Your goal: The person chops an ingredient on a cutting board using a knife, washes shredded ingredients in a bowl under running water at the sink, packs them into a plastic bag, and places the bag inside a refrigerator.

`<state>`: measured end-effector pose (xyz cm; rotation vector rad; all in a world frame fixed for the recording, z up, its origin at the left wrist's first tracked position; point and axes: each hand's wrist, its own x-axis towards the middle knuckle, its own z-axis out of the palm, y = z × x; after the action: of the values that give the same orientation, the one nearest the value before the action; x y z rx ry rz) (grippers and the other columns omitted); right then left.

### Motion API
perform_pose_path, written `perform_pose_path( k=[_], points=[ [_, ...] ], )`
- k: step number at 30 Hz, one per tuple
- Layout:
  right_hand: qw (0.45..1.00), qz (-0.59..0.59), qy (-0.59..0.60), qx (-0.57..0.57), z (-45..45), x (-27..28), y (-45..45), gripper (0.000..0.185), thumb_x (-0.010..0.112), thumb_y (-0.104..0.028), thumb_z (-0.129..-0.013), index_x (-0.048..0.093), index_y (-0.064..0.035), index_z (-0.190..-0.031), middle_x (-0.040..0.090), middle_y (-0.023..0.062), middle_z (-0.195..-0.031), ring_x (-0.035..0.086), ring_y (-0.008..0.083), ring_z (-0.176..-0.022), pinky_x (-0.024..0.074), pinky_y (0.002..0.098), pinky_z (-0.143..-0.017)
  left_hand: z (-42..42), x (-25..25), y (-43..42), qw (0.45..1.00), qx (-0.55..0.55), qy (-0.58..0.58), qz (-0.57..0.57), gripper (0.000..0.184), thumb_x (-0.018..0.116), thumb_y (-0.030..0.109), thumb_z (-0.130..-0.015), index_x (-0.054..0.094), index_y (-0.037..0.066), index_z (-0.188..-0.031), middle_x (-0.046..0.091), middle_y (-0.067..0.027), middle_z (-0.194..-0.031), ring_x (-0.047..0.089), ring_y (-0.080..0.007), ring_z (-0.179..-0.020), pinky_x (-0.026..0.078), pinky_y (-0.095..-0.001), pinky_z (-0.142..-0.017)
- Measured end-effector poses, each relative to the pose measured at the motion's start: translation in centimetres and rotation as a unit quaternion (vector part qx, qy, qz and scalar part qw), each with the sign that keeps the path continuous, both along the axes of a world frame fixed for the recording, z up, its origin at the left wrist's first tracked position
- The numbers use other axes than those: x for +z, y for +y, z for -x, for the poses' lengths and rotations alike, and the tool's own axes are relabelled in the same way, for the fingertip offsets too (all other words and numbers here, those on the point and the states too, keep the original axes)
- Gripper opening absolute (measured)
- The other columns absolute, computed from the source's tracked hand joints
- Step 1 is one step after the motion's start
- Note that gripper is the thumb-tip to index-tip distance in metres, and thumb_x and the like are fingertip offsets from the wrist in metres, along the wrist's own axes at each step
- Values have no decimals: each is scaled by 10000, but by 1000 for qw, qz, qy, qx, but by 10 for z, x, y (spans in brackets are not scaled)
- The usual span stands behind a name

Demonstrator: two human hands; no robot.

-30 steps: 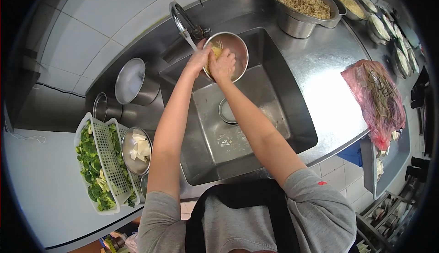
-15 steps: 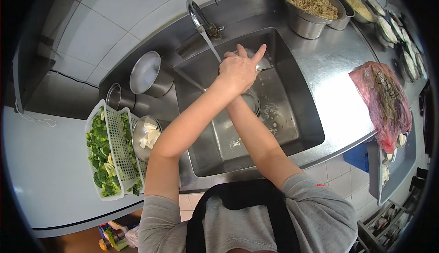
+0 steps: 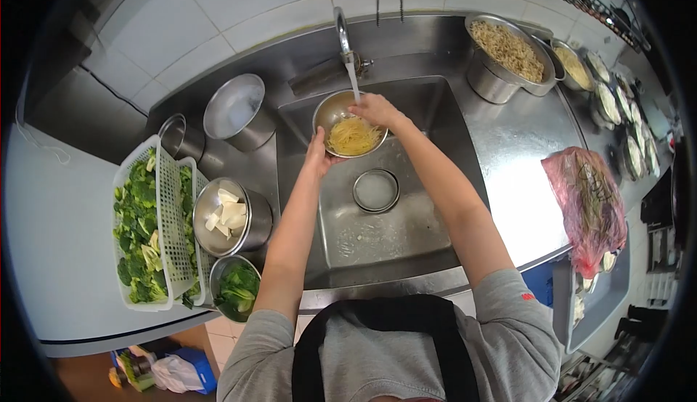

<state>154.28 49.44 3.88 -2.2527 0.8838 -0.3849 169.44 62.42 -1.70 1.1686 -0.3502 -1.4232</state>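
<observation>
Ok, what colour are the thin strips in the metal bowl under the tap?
The thin strips are yellow, seen best in the head view.

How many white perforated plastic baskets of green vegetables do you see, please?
2: the first basket is at the left of the picture; the second basket is immediately right of it, partly hidden by the round silver steel pot. More could be hidden.

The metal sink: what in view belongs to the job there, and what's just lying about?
In use:
shiny round metal bowl, in the left hand
thin yellow strips inside
right hand, at the bowl
curved chrome tap, running
deep grey steel sink

Apparently lying about:
white perforated plastic basket of green broccoli
pink plastic bag
</observation>
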Motion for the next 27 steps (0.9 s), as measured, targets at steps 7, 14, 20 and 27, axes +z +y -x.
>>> perform_pose_path(
  k=[7, 14, 20, 27],
  points=[
    [979, 130, 32, 153, -7, 3, 29, 141, 636, -117, -678, 591, -44, -789, 599, 149, -836, 593, 314, -792, 474, 389, -701, 12, 7, -7, 998, 42, -41, 22, 549, 335, 485, -914, 273, 94, -1294, 472, -167, -1210, 565, -326, -996, 529, -494, -721],
    [965, 212, 153, 13, -13, 1, 12, 327, 685, -195, -674, 520, -73, -927, 571, 167, -965, 573, 358, -891, 455, 434, -759, 33, 18, -21, 994, 61, -71, 50, 493, 290, 449, -937, 248, 123, -1305, 461, -165, -1222, 547, -320, -1037, 532, -489, -731],
    [965, 172, 175, 89, -5, 5, 19, 290, 677, -171, -681, 613, -129, -961, 592, 148, -1006, 558, 295, -987, 463, 393, -824, 36, 8, -13, 999, 15, -19, 43, 440, 260, 422, -946, 214, 154, -1291, 441, -164, -1207, 577, -326, -959, 562, -456, -640],
    [981, 174, 57, 67, -5, 8, 21, 310, 651, -231, -707, 597, -112, -988, 563, 114, -1079, 550, 301, -983, 441, 391, -843, 51, 18, -16, 998, 23, -57, 10, 504, 267, 469, -931, 171, 141, -1301, 444, -193, -1192, 587, -325, -940, 565, -437, -643]
  ],
)
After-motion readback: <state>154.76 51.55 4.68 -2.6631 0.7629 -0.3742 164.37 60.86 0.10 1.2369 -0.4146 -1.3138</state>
